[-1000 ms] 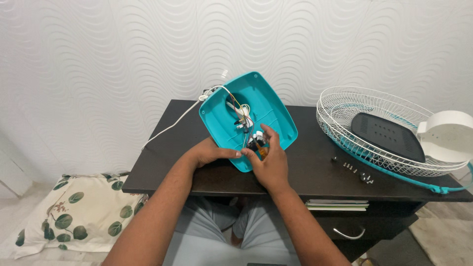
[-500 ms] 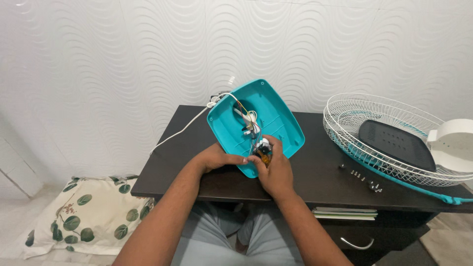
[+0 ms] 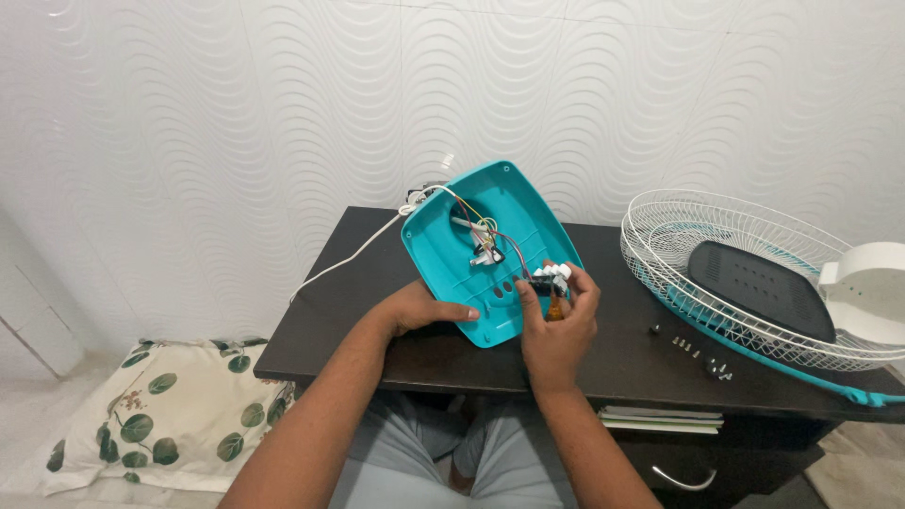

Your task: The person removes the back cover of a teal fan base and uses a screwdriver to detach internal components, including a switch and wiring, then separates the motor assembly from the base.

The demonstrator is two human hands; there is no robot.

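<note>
Switch block lifted out of the teal fan base

While the person sits at the dark desk point(image 3: 603, 368), the right hand point(image 3: 556, 325) pinches a small white switch block point(image 3: 550, 278), wires trailing back into the teal base cover point(image 3: 443, 250). Beside it, the left hand point(image 3: 419, 306) grips that cover's lower edge, holding it tilted up. Farther right lie loose screws point(image 3: 693, 351), then the wire fan guard point(image 3: 735, 273)

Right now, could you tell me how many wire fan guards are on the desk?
1. A single white wire fan guard lies at the right end of the dark desk, with a black grille panel resting in it. A second could be hidden beneath.
</note>
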